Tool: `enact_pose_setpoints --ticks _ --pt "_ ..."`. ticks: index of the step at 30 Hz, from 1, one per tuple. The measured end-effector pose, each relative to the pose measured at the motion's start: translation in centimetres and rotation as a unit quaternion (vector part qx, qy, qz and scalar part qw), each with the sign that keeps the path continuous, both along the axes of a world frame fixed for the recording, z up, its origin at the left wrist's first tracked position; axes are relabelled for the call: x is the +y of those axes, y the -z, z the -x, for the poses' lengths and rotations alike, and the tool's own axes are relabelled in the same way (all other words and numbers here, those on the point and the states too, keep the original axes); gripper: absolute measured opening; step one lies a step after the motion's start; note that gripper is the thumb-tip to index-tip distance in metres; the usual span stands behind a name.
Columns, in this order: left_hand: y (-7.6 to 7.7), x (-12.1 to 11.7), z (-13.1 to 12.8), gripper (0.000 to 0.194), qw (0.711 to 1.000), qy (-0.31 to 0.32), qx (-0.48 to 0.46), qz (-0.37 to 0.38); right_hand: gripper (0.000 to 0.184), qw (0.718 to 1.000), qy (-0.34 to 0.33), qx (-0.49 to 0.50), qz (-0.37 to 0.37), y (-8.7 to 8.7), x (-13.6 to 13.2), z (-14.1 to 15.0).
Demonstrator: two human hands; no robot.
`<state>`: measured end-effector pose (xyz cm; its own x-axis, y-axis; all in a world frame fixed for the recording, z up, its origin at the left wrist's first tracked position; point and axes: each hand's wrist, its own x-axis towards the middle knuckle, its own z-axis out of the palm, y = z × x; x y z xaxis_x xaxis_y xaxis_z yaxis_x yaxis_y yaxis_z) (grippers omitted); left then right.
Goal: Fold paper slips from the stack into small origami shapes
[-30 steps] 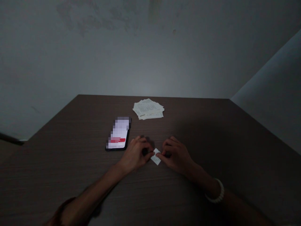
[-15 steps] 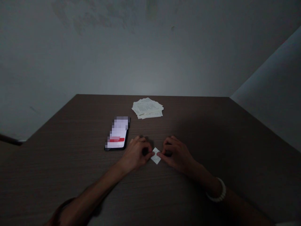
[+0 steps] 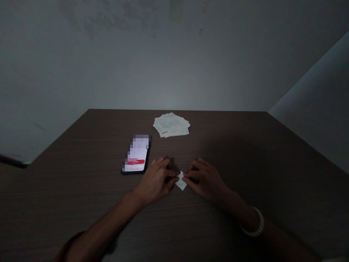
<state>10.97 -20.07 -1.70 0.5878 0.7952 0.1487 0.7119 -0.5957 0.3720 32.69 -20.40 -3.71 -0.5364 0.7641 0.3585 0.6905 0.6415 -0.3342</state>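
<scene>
A small folded piece of printed paper lies on the dark wooden table between my hands, one corner pointing toward me. My left hand has its thumb and index finger on the paper's left side. From the other side, the thumb and index finger of my right hand pinch at the right edge. The fingertips of both hands nearly meet over the paper and hide its upper part. A pale beaded bracelet circles my right wrist.
A phone with a lit screen lies left of my left hand. Farther back is a loose stack of printed papers. The table meets a grey wall at its far edge.
The index fingers have come down onto the folded paper, closing toward the thumbs and covering its upper corner. Phone and stack stay where they were.
</scene>
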Motion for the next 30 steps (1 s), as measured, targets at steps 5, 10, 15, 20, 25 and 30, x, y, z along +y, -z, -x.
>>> enact_pose_setpoints --ticks 5,10,15,20,25,30 --pt "0.0 0.1 -0.1 0.02 1.0 0.002 -0.005 0.002 0.009 0.999 0.002 -0.032 0.002 -0.4 -0.3 0.0" --pt "0.7 0.6 -0.3 0.014 0.999 -0.019 -0.04 0.016 0.011 1.0 0.017 -0.004 0.023 -0.1 -0.2 0.1" --pt "1.2 0.7 -0.3 0.016 0.998 -0.024 -0.061 0.016 0.008 0.999 0.018 0.002 0.036 0.0 -0.1 0.2" --pt "1.5 0.8 -0.1 0.017 0.996 0.0 -0.087 0.013 0.007 0.999 0.025 0.021 0.025 0.0 -0.2 0.1" --pt "1.5 1.0 0.1 0.016 0.994 0.031 -0.106 0.017 0.005 0.999 0.028 0.028 0.025 -0.1 -0.3 0.2" --pt "1.4 0.9 0.1 0.005 0.989 0.043 -0.14 0.03 0.006 0.997 0.022 0.059 0.034 -0.1 -0.4 0.3"
